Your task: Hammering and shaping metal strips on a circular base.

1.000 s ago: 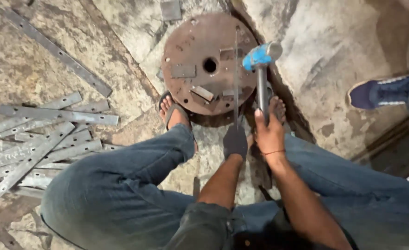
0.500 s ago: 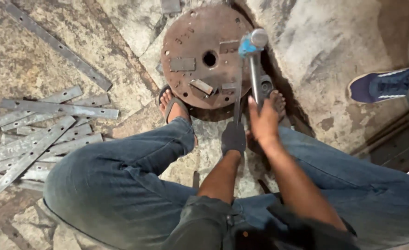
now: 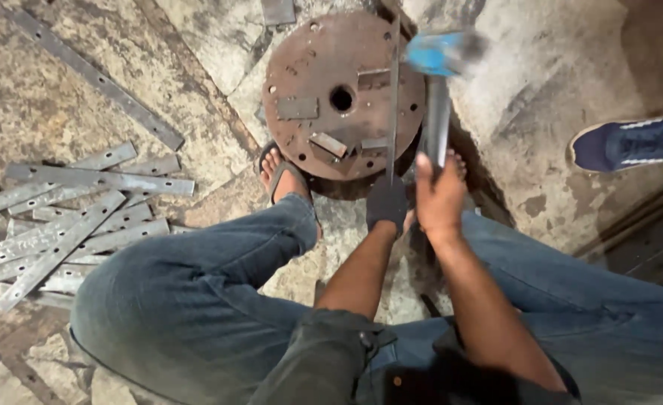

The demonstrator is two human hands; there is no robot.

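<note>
Hammer [image 3: 440,56] is up over the round plate's [image 3: 301,75] far edge, right hand [image 3: 440,199] wrapped around its handle; gloved left hand [image 3: 386,204] pinches the strip [image 3: 393,97] upright there. Glancing blow could easily kick the strip sideways or catch fingers.

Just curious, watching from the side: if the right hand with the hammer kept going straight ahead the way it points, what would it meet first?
Probably the thin metal strip standing on the round rusty plate. The right hand points the blurred blue-headed hammer there, though depth is unclear.
</note>
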